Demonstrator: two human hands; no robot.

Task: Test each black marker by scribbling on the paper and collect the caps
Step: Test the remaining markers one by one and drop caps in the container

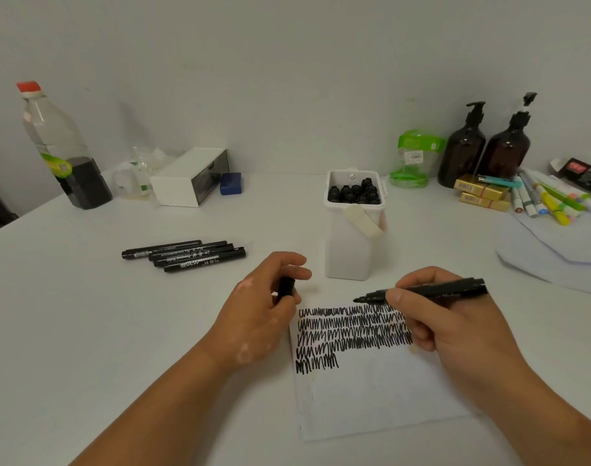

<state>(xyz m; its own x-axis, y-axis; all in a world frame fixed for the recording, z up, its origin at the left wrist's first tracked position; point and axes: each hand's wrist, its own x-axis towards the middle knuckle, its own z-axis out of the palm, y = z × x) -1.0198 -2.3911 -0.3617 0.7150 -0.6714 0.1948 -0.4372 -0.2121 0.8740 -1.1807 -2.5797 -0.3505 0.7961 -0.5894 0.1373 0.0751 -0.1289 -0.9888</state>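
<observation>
Paper (371, 391): white sheet on the worktop (119, 331), with rows of black scribble across its far half.
Right hand (455, 327): grips an uncapped black marker (432, 289), tip near the paper's far edge.
Left hand (263, 311): fingers curled round a black cap (285, 285).
Spare markers (186, 255): four, black, lying side by side; white print unreadable.
Tub (353, 250): white, black caps (354, 193) inside.

Four black markers (183, 257) lie at nine o'clock, a fifth marker (432, 290) at four; one cap (286, 285), two brown pump bottles (462, 153) at two, one paper sheet (371, 391).
</observation>
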